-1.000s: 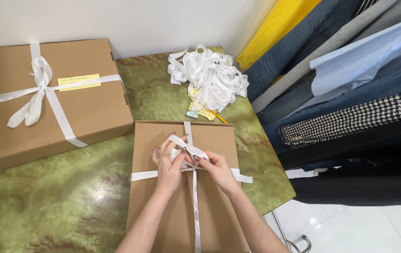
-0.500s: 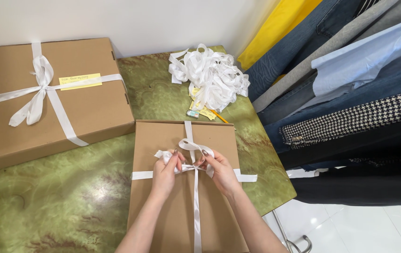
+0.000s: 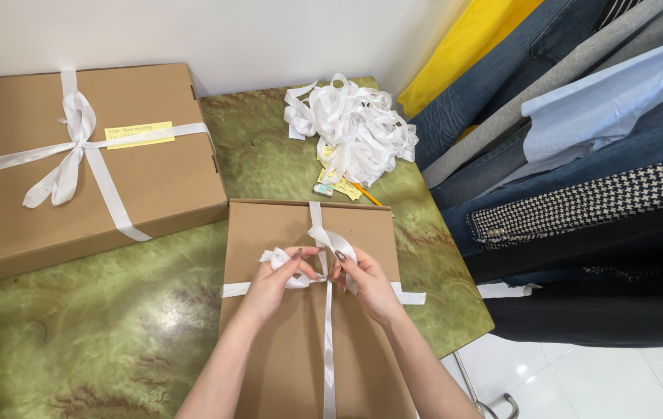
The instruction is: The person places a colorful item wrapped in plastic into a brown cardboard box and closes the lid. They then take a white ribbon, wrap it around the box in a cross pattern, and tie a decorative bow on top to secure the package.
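At the bottom centre of the frame my two forearms come up onto the brown cardboard box (image 3: 293, 341) lying lengthwise away from me on the green marbled surface (image 3: 114, 326). My left hand (image 3: 273, 283) has its fingers pressed together on a small loop of the white ribbon (image 3: 327, 341), pinching it just left of where the bands cross. My right hand (image 3: 366, 281) pinches the other, larger loop, which stands up just right of and above that crossing. The knot sits between my two hands, touching both, so neither hand is clearly nearer to it. One band runs along the box's long axis, straight up and down the frame; the other crosses it left to right, its ends showing at the box's two side edges. The loops lie either side of the long band, so they point outward along the cross band, left and right.

Farther off, at the upper left of the frame, a larger cardboard box (image 3: 153, 178) sits already tied with a white bow (image 3: 72, 151) and carries a yellow label (image 3: 139, 133). At upper centre a loose heap of white ribbon (image 3: 355, 128) lies near the wall, with a few small yellow tags under its near edge. Along the right hang clothes (image 3: 580, 155): denim, pale blue, yellow, houndstooth.
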